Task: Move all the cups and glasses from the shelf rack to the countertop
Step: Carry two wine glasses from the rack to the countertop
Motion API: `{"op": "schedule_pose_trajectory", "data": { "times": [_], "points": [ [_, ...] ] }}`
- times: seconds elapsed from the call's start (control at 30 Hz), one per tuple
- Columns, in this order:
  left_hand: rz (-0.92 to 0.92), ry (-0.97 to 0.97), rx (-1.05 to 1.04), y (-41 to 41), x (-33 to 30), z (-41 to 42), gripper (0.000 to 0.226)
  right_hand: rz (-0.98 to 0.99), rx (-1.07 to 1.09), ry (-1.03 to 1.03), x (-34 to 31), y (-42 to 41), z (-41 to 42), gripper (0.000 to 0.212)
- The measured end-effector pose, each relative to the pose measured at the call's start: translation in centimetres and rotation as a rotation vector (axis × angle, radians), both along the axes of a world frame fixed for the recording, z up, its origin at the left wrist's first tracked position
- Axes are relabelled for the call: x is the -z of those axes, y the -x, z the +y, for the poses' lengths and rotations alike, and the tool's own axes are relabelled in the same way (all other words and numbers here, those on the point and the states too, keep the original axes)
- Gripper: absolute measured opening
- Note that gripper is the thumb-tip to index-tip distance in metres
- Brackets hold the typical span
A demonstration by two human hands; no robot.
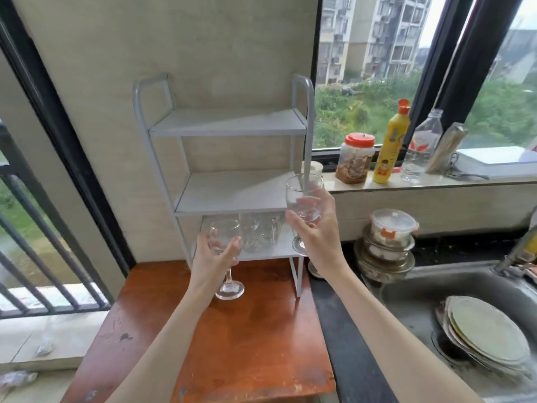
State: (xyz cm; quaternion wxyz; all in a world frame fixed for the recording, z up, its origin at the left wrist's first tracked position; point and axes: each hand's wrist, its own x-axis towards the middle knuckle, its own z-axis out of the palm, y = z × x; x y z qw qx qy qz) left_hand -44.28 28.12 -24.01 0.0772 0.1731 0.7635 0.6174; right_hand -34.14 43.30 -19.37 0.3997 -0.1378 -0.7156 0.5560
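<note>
A grey three-tier shelf rack (229, 129) stands on the brown wooden countertop (232, 344) against the wall. My left hand (212, 257) grips the bowl of a clear wine glass (225, 234), held in front of the rack's lowest tier with its foot above the wood. My right hand (316, 231) grips a second wine glass (303, 193) by its bowl, raised at the rack's right front post. Several clear glasses (258, 234) stand on the bottom tier behind my hands. The top and middle tiers are bare.
To the right, a steel sink (421, 289) holds a stack of plates (488, 335). Stacked bowls and a lidded container (389, 242) sit beside the rack. The windowsill carries a jar (356, 158), a yellow bottle (390, 144) and a clear bottle (421, 146). A railing (35, 242) lies left.
</note>
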Motion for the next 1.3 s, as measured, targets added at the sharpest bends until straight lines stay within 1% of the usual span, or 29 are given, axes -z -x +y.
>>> {"op": "schedule_pose_trajectory", "data": {
  "times": [0.1,0.17,0.27,0.3,0.4,0.43,0.5,0.53,0.57,0.63,0.67,0.73,0.8,0.83,0.93,0.97,1.03,1.13,1.2,1.3],
  "points": [
    [0.014,0.001,0.130,-2.6,0.2,0.4,0.060,-0.047,0.095,-0.015,1.1,-4.5,-0.2,0.060],
    [0.034,0.016,0.206,-4.5,0.2,0.8,0.060,-0.082,0.158,0.019,2.0,-7.9,-0.4,0.057],
    [0.057,0.050,0.325,-7.8,-0.5,2.5,0.076,-0.130,0.256,0.077,2.8,-13.3,0.1,0.058],
    [0.061,0.049,0.371,-9.0,-0.7,3.5,0.079,-0.133,0.290,0.094,2.8,-15.2,0.5,0.056],
    [0.070,0.035,0.487,-13.4,-1.2,7.2,0.068,-0.146,0.419,0.091,2.7,-21.4,2.4,0.052],
    [0.061,0.029,0.531,-15.2,-1.3,8.6,0.060,-0.146,0.461,0.092,2.5,-23.8,3.1,0.055],
    [0.055,0.015,0.615,-19.1,-1.4,11.6,0.036,-0.141,0.544,0.108,2.3,-28.6,4.8,0.062],
    [0.055,0.008,0.662,-21.2,-1.5,13.1,0.031,-0.136,0.586,0.115,2.3,-31.0,5.7,0.063],
    [0.057,0.006,0.716,-23.4,-1.4,14.7,0.034,-0.128,0.628,0.118,2.2,-33.6,6.5,0.061],
    [0.065,-0.007,0.819,-28.1,-1.7,17.9,0.047,-0.110,0.706,0.124,2.1,-39.1,8.1,0.057],
    [0.063,-0.017,0.867,-30.5,-1.9,19.5,0.049,-0.106,0.745,0.131,2.1,-42.0,9.0,0.058],
    [0.074,-0.035,0.944,-35.8,-2.3,23.1,0.040,-0.105,0.820,0.142,2.0,-48.0,10.7,0.065],
    [0.077,-0.051,1.015,-41.3,-2.9,26.6,0.034,-0.113,0.889,0.141,1.6,-54.2,12.2,0.065],
    [0.070,-0.058,1.056,-44.2,-3.2,28.3,0.036,-0.121,0.926,0.136,1.3,-57.3,13.0,0.063],
    [0.056,-0.103,1.161,-52.9,-4.4,32.3,0.066,-0.143,1.026,0.122,0.4,-66.3,14.6,0.065],
    [0.057,-0.116,1.195,-55.8,-4.7,33.5,0.067,-0.143,1.057,0.119,0.1,-69.0,15.0,0.066],
    [0.049,-0.128,1.281,-61.1,-4.8,35.7,0.060,-0.141,1.122,0.117,-0.1,-74.1,15.9,0.061],
    [0.032,-0.117,1.376,-67.9,-4.5,38.7,0.065,-0.131,1.203,0.134,-0.1,-80.3,16.8,0.053],
    [0.032,-0.128,1.448,-72.9,-4.2,40.8,0.061,-0.118,1.272,0.153,0.4,-84.6,17.5,0.055],
    [0.034,-0.121,1.544,-79.9,-3.4,43.5,0.049,-0.116,1.364,0.185,1.4,-90.4,18.6,0.059]
  ]
}}
